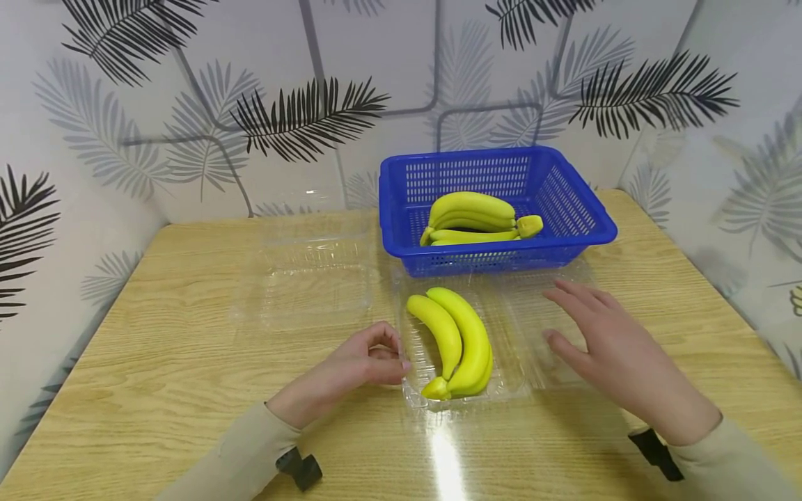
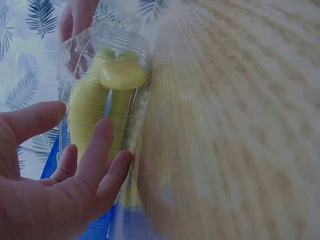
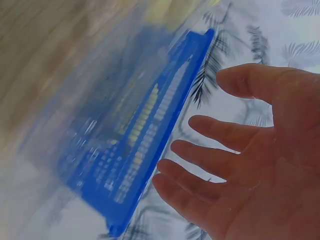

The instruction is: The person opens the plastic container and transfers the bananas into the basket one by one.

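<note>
A bunch of yellow bananas (image 1: 473, 341) lies in an opened clear plastic clamshell container (image 1: 516, 379), stem end toward me. My left hand (image 1: 370, 358) is at the container's left side, its thumb by the rim. In the left wrist view, the loosely bent fingers (image 2: 95, 155) touch or nearly touch the ribbed wall. My right hand (image 1: 604, 348) hovers over the container's flat lid (image 1: 551, 320) on the right. The right wrist view shows its fingers (image 3: 210, 155) spread and holding nothing.
Behind the container stands a blue plastic basket (image 1: 498, 261) with more bananas (image 1: 473, 209) in it. A second clear clamshell container (image 1: 316, 285) sits opened to the left. The wooden table (image 1: 188, 362) meets a leaf-patterned wall covering (image 1: 301, 69) at the back.
</note>
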Motion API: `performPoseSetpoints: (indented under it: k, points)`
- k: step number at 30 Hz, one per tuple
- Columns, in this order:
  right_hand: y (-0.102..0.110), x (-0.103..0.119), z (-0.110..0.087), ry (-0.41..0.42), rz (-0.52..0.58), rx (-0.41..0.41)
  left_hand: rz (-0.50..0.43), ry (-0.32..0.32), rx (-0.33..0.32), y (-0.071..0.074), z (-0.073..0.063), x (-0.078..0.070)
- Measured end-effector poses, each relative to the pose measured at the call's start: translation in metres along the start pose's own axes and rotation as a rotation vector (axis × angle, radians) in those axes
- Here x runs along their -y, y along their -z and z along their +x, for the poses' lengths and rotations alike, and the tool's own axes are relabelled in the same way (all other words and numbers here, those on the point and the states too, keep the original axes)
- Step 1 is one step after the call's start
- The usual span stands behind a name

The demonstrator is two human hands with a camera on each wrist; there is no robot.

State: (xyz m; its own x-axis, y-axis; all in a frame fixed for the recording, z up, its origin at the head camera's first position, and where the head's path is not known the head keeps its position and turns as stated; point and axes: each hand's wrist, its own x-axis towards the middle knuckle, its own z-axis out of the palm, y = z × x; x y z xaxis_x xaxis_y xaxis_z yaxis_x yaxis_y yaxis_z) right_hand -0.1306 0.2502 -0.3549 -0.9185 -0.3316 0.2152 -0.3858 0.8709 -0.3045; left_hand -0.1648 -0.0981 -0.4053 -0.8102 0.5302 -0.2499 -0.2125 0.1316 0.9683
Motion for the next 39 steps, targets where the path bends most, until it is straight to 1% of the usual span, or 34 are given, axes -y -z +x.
performPoseSetpoints:
  k: [3,4,6,8,12,16,23,26,30,32,39]
  points:
    - [-0.004,0.014,0.009,0.098,-0.016,-0.044,-0.003,0.001,0.001,0.0,-0.001,-0.001]
    - [-0.006,0.018,0.012,0.128,-0.019,-0.047,-0.003,0.002,0.0,0.0,-0.001,-0.001]
    - [-0.01,0.025,0.019,0.17,-0.021,-0.032,-0.005,-0.002,-0.002,0.0,-0.001,-0.002]
    - [-0.014,0.032,0.025,0.185,-0.021,0.01,-0.008,-0.003,-0.004,0.0,0.0,-0.003]
    - [-0.026,0.044,0.036,0.182,-0.032,0.099,-0.007,-0.006,0.003,-0.001,-0.001,-0.003]
    - [-0.039,0.055,0.044,0.172,-0.045,0.118,-0.007,-0.002,0.004,-0.002,0.0,-0.004]
    - [-0.057,0.072,0.051,0.1,-0.065,0.091,-0.02,-0.016,0.002,-0.002,0.001,-0.001]
    - [-0.062,0.077,0.053,0.082,-0.082,0.062,-0.018,-0.021,0.003,-0.002,0.001,-0.001]
    - [-0.068,0.08,0.056,0.09,-0.106,0.005,-0.023,-0.013,0.012,-0.001,0.001,-0.001]
    - [-0.07,0.08,0.057,0.092,-0.112,-0.011,-0.029,-0.008,0.015,-0.001,0.001,-0.001]
    - [-0.072,0.079,0.06,0.052,-0.113,-0.013,-0.029,-0.026,0.014,-0.002,0.001,0.0]
